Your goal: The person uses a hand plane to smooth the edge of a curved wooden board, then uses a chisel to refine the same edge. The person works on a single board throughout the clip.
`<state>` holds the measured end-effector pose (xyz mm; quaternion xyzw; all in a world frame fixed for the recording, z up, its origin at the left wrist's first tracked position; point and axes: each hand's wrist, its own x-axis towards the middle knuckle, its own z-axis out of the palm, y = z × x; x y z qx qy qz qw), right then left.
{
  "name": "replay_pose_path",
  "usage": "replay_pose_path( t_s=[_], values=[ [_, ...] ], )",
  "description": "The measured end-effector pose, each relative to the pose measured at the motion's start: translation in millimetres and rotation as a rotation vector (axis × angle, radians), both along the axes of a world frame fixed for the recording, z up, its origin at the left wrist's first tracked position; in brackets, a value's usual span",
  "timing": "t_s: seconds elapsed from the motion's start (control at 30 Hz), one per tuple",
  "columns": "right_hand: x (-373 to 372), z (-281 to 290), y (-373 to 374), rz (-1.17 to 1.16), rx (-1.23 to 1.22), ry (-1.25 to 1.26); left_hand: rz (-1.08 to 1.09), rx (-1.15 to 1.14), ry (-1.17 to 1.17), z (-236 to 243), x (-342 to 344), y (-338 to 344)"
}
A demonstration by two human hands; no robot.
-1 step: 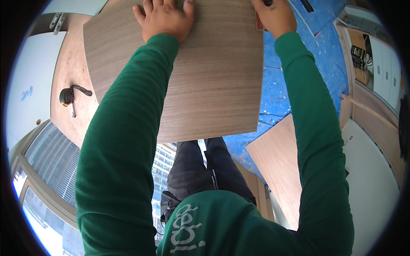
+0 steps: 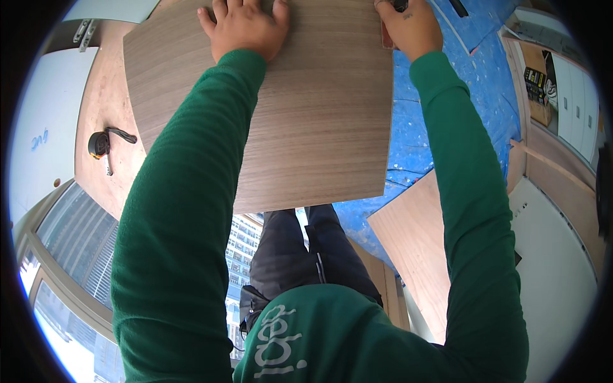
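Observation:
My left hand (image 2: 249, 29) lies spread, palm down, on a wood-grain laminate board (image 2: 313, 140) near its far side. At the board's right edge, my right hand (image 2: 415, 25) is closed on a small dark object (image 2: 400, 5), cut off by the top of the picture; I cannot make out what it is. A reddish-brown piece (image 2: 386, 37) shows beneath that hand along the edge. A black and orange tape measure (image 2: 99, 145) with a strap rests on the pale wooden surface (image 2: 92, 102) left of the board.
A white panel (image 2: 48, 127) stands at left, above windows (image 2: 76, 242) showing buildings. Blue sheeting (image 2: 476, 115) covers the floor at right, with a plywood piece (image 2: 408, 236) on it. A wooden frame (image 2: 523, 153), white cabinet doors (image 2: 568, 105) and a white panel (image 2: 549, 274) line the right side.

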<state>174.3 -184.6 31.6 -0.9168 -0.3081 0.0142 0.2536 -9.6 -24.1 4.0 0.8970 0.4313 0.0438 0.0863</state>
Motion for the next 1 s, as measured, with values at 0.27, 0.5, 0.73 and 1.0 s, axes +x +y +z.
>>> replay_pose_path(
  t_s=[0.27,0.5,0.73,1.0],
  values=[
    [-40.5,-14.8,-57.6,-0.044,-0.173,0.101,-0.002,0.098,-0.027,-10.2,2.8,4.3],
    [-83.4,-13.4,-93.8,-0.062,-0.157,0.101,0.004,0.072,-0.006,-10.5,1.4,6.6],
    [-136.4,-5.6,-142.3,-0.086,-0.148,0.146,-0.004,0.063,-0.018,-11.5,-1.0,7.3],
    [-212.2,-6.6,-221.6,-0.077,-0.131,0.174,0.004,0.028,0.003,-8.5,-1.9,8.2]
  ],
)
